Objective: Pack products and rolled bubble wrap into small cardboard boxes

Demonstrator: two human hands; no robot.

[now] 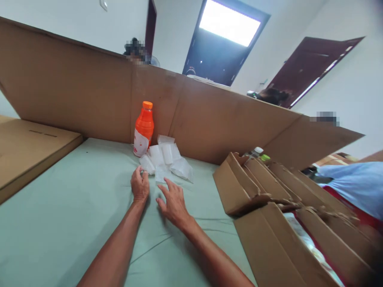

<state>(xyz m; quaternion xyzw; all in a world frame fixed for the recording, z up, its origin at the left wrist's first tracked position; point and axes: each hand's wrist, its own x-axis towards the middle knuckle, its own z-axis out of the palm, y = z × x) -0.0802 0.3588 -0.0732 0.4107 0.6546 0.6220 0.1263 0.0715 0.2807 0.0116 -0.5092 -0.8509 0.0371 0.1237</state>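
A pile of white translucent plastic rolls or packets (pixel 170 153) lies on the green cloth-covered table; their exact kind is unclear. Behind its left side stands an upright orange bottle (pixel 145 127) with an orange cap and a pale label. My left hand (pixel 140 185) is just in front of the leftmost white roll (pixel 147 164), its fingers slightly bent and apart; whether the fingertips touch the roll cannot be made out. My right hand (pixel 173 201) hovers in front of the pile with fingers spread and nothing in them.
A tall cardboard partition (pixel 209 115) closes off the back. Open cardboard boxes (pixel 236 183) stand on the right, with bottle caps (pixel 257 150) showing in one. A flat cardboard box (pixel 36 147) lies at left. Other people are partly visible beyond the partition.
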